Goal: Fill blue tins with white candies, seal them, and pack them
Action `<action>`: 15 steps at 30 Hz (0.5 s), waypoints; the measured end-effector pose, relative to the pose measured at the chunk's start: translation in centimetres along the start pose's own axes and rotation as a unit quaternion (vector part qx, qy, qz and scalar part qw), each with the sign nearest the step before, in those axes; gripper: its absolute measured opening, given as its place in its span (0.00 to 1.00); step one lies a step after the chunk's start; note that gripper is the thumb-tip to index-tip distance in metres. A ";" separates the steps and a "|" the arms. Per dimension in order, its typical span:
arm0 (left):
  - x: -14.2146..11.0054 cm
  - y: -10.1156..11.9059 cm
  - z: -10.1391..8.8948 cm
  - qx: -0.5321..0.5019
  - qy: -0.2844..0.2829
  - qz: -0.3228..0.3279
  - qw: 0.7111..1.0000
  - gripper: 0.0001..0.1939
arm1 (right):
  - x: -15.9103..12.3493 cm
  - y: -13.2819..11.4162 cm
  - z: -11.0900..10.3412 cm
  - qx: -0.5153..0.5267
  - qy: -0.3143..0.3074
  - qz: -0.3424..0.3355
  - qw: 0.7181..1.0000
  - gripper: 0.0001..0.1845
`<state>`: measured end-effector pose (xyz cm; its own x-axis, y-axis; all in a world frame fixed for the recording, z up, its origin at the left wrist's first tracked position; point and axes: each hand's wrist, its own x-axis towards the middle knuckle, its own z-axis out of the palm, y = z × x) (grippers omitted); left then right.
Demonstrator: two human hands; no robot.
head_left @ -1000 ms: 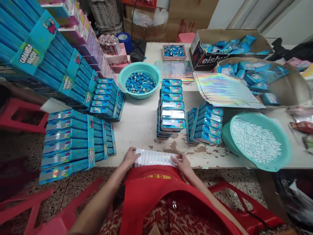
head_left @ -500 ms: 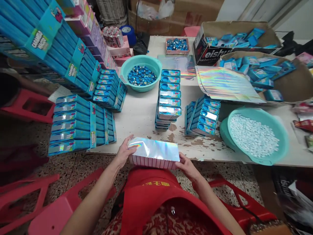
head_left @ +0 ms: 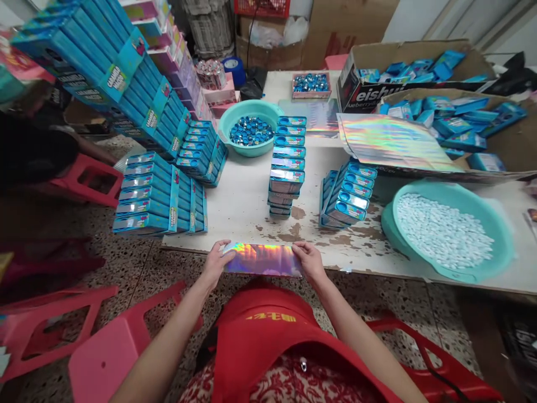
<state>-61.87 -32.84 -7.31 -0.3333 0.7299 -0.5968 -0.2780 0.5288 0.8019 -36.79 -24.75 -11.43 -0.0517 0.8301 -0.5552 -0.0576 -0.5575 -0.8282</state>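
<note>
My left hand [head_left: 217, 262] grips the left end of a shiny holographic card-like piece [head_left: 263, 259], its thumb lying over the face. My right hand [head_left: 309, 259] pinches the opposite end. The piece lies level at the table's front edge, close to my red apron, and its underside is hidden. Beyond it stands a stack of blue candy boxes [head_left: 287, 162] with round windows in the ends. A second, leaning bundle of blue boxes [head_left: 351, 193] stands to its right.
Banded blue boxes [head_left: 155, 196] pile up at the left. A turquoise basin [head_left: 251, 151] holds blue-and-silver pieces; another basin [head_left: 503, 246] holds white pellets. Holographic sheets [head_left: 394, 140] lie against cartons [head_left: 457, 173] of blue packets. Red stools [head_left: 104, 358] stand below, and a person sits at far left.
The piece has turned in my hands, from a white banded side, through a silvery top with a divided side, to a rainbow-coloured face. Both hands keep hold of its ends.
</note>
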 end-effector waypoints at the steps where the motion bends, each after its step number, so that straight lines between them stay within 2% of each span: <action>1: 0.4 -0.1 -0.3 0.000 0.007 0.003 1.000 0.33 | 0.2 0.2 0.3 -0.011 -0.007 -0.008 1.000 0.26; 5: 2.9 -0.6 -1.8 0.046 0.032 0.036 0.998 0.24 | 1.5 0.4 1.7 -0.040 -0.025 -0.039 0.998 0.26; 10: 6.0 -0.3 -4.1 0.152 0.025 0.058 0.986 0.16 | 3.2 0.1 3.0 -0.038 -0.055 -0.038 0.997 0.25; 12: 6.9 0.4 -4.0 0.261 0.066 0.109 0.957 0.12 | 3.7 -0.1 3.1 -0.028 -0.068 -0.033 0.997 0.25; 14: 7.7 1.3 -2.5 0.379 0.088 0.216 0.896 0.11 | 4.2 -0.4 3.2 -0.018 -0.071 -0.031 0.997 0.25; 15: 8.0 1.8 -1.2 0.425 0.061 0.272 0.861 0.11 | 4.3 -0.5 3.1 -0.014 -0.069 -0.031 0.997 0.25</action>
<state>-66.10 -26.56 -10.69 -0.3115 0.9466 -0.0836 0.6925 0.2864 0.6622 -40.12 -20.92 -13.17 -0.1858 0.8528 -0.4880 -0.0374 -0.5024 -0.8638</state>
